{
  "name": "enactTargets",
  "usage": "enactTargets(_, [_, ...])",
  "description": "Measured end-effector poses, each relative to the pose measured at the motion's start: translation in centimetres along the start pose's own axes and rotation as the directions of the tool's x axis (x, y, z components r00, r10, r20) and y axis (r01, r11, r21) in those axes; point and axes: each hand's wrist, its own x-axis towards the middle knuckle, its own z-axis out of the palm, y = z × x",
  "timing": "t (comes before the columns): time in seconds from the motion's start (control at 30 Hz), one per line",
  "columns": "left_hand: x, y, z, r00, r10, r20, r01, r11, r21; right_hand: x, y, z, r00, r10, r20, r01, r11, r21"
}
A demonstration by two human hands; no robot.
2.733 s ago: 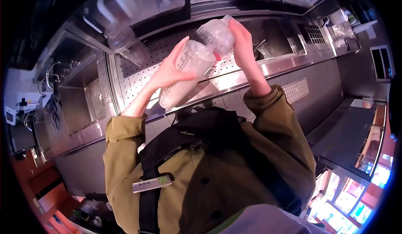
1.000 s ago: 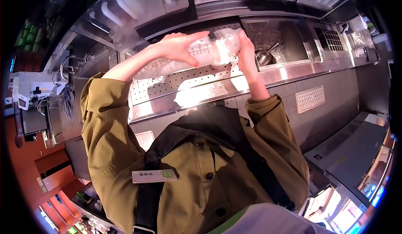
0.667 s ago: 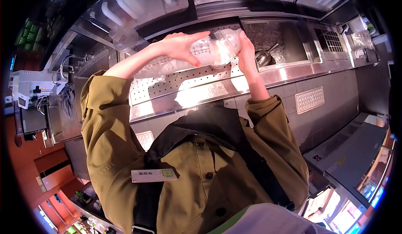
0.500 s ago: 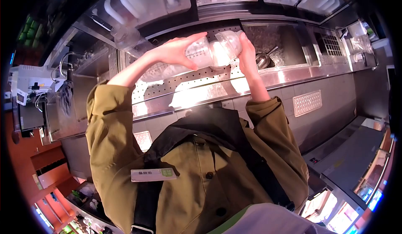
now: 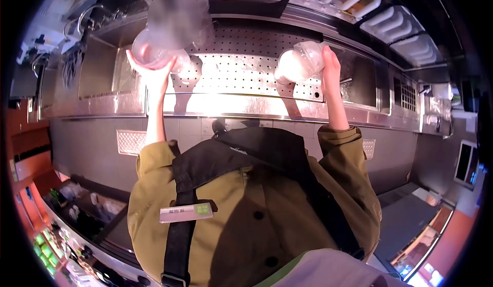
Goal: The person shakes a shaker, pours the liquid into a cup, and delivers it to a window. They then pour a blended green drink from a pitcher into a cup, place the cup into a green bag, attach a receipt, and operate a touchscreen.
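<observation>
Head view, container [image 5: 156, 52] in left hand [image 5: 155, 74], jug [image 5: 303, 61] in right hand [image 5: 330, 70], contents unclear

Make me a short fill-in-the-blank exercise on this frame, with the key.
1. The left hand holds a clear plastic container; the clear plastic jug is in the ____ hand.
2. Between the hands, the metal counter is dotted with small ____.
3. The name tag sits on the person's ____ side.
4. The apron is ____ in colour.
Missing words: right; holes; left; black.
</observation>
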Motion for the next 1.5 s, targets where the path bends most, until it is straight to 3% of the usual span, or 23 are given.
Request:
enactTargets(0.07, [0.4, -1.3, 0.3, 0.993, -0.091, -0.075, 0.090, 0.996, -0.007, 0.3, -0.3, 0.1, 1.000, -0.007, 0.008, 0.008, 0.994, -0.111])
enactTargets(0.13, [1.2, -2.4, 0.6, 0.989, 0.028, -0.143, -0.012, 0.993, 0.114, 0.3, -1.0, 0.7, 1.000, -0.006, 0.001, 0.006, 0.986, -0.164])
enactTargets(0.2, [1.5, -3.5, 0.9, 0.992, 0.048, -0.117, -0.035, 0.993, 0.114, 1.6, 0.4, 0.0, 0.999, 0.013, 0.032, -0.008, 0.990, -0.142])
enactTargets(0.27, [1.8, -2.8, 1.1, 0.991, -0.105, -0.085, 0.111, 0.992, 0.063, 1.7, -0.2, 0.3, 0.996, 0.081, 0.042, -0.075, 0.989, -0.124])
enactTargets(0.3, [1.9, -2.8, 1.4, 0.987, -0.071, -0.142, 0.100, 0.974, 0.205, 1.8, 0.0, 0.5, 0.995, 0.077, 0.056, -0.070, 0.991, -0.115])
enactTargets(0.4, [-0.8, -1.3, 2.0, 0.941, 0.036, -0.337, 0.008, 0.992, 0.130, 1.9, -0.4, 0.1, 0.995, 0.069, 0.075, -0.057, 0.986, -0.154])
enactTargets(0.43, [-2.9, -0.9, 2.9, 0.970, 0.079, -0.228, -0.039, 0.984, 0.177, 2.1, -0.1, 0.0, 0.995, 0.082, 0.056, -0.077, 0.993, -0.091])
enactTargets(0.5, [-11.2, -0.9, 8.1, 0.999, -0.026, -0.039, 0.031, 0.991, 0.132, 2.0, -0.5, -0.6, 0.986, 0.118, 0.118, -0.115, 0.993, -0.029])
enactTargets(0.53, [-12.9, 1.4, 11.4, 0.974, -0.068, 0.216, 0.087, 0.993, -0.078, 2.1, -0.7, -0.8, 0.981, 0.128, 0.145, -0.129, 0.992, -0.007])
enactTargets(0.57, [-14.6, 3.7, 14.7, 0.883, -0.106, 0.457, 0.233, 0.945, -0.231, 1.5, -1.6, -0.4, 0.983, 0.127, 0.132, -0.127, 0.992, -0.009])
enactTargets(0.6, [-12.7, 9.2, 15.9, 0.849, -0.072, 0.524, 0.199, 0.961, -0.190, 1.2, -2.3, -0.1, 0.979, 0.124, 0.161, -0.127, 0.992, 0.006])
enactTargets(0.67, [-12.5, 10.7, 19.2, 0.805, -0.125, 0.580, 0.322, 0.913, -0.252, 1.0, -3.2, -0.1, 0.976, 0.137, 0.167, -0.139, 0.990, 0.001])
enactTargets(0.7, [-13.6, 9.1, 21.3, 0.849, -0.060, 0.524, 0.206, 0.952, -0.225, 1.1, -3.3, -0.3, 0.972, 0.146, 0.183, -0.146, 0.989, -0.016])
enactTargets(0.8, [-13.4, 9.1, 22.5, 0.803, -0.111, 0.585, 0.335, 0.897, -0.289, 1.2, -3.6, -0.2, 0.978, 0.150, 0.143, -0.146, 0.988, -0.041])
enactTargets(0.83, [-13.5, 9.5, 22.5, 0.848, -0.088, 0.523, 0.302, 0.891, -0.339, 1.2, -3.6, -0.2, 0.974, 0.162, 0.156, -0.157, 0.987, -0.042])
enactTargets(0.93, [-13.5, 9.6, 22.4, 0.866, -0.065, 0.496, 0.297, 0.865, -0.405, 1.4, -3.4, -0.3, 0.962, 0.171, 0.211, -0.143, 0.980, -0.140])
enactTargets(1.07, [-14.9, 7.9, 22.4, 0.939, 0.017, 0.345, 0.159, 0.866, -0.475, 0.2, -5.0, 1.7, 0.944, 0.076, 0.320, 0.057, 0.920, -0.389])
enactTargets(1.17, [-14.7, 8.8, 18.9, 0.971, -0.038, 0.237, 0.149, 0.870, -0.470, -0.8, -5.7, 4.4, 0.856, 0.039, 0.516, 0.114, 0.959, -0.260])
enactTargets(1.27, [-12.7, 9.7, 13.0, 0.924, -0.101, 0.369, 0.264, 0.866, -0.424, -2.8, -7.0, 8.6, 0.773, -0.011, 0.635, 0.214, 0.946, -0.244])
enactTargets(1.4, [-12.0, 6.9, 7.1, 0.990, 0.010, 0.139, 0.033, 0.952, -0.305, -6.5, -8.7, 16.9, 0.668, -0.058, 0.741, 0.335, 0.914, -0.230])
enactTargets(1.47, [-12.8, 3.9, 4.0, 0.981, -0.066, 0.184, 0.076, 0.996, -0.052, -8.2, -8.7, 21.9, 0.623, -0.094, 0.776, 0.368, 0.911, -0.184])
enactTargets(1.5, [-11.6, 4.0, 1.6, 0.982, -0.168, 0.081, 0.180, 0.966, -0.183, -8.8, -8.3, 24.6, 0.615, -0.079, 0.784, 0.304, 0.942, -0.143])
